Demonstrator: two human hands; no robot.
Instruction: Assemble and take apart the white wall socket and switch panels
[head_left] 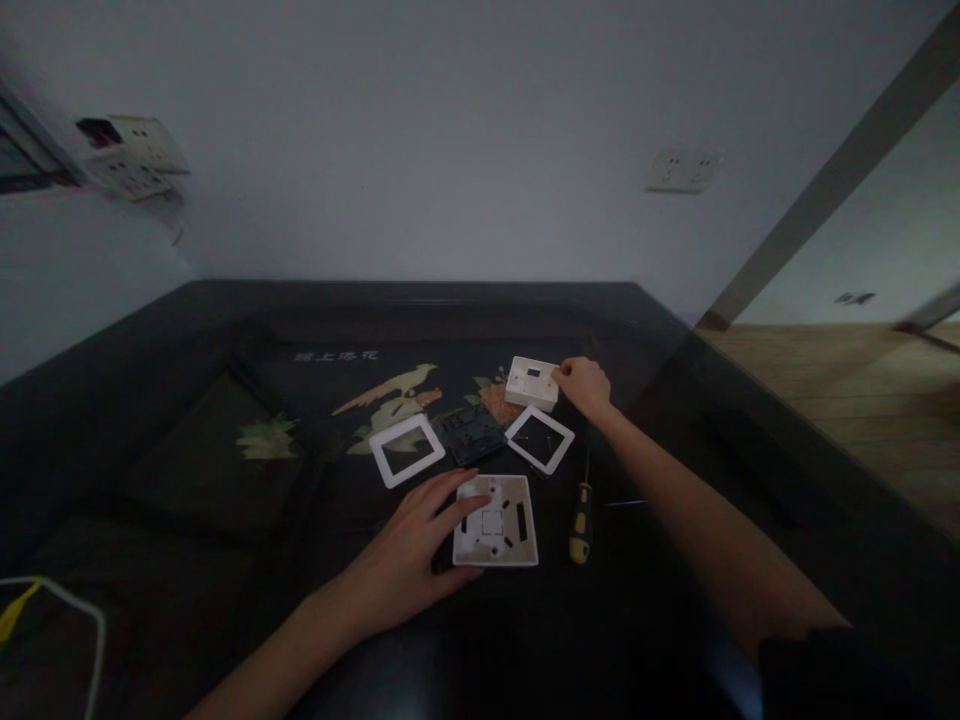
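My left hand (pixel 416 555) rests on the left side of a white square box with slots (pixel 502 525) lying open side up on the dark table, fingers spread over its edge. Far forward, my right hand (pixel 583 385) grips the right edge of a white switch module (pixel 529 382). Between the two lie a black switch insert (pixel 471 433) and two white square frames, one on the left (pixel 406 449) and one on the right (pixel 540 439). A screwdriver with a yellow and black handle (pixel 580 520) lies just right of the white box.
The table (pixel 225 520) is dark lacquer with a painted bird and leaves (pixel 390 395). Wall sockets sit on the wall at the left (pixel 135 160) and right (pixel 682 170). A white and yellow cable (pixel 45 610) lies at the lower left. Wooden floor shows at the right.
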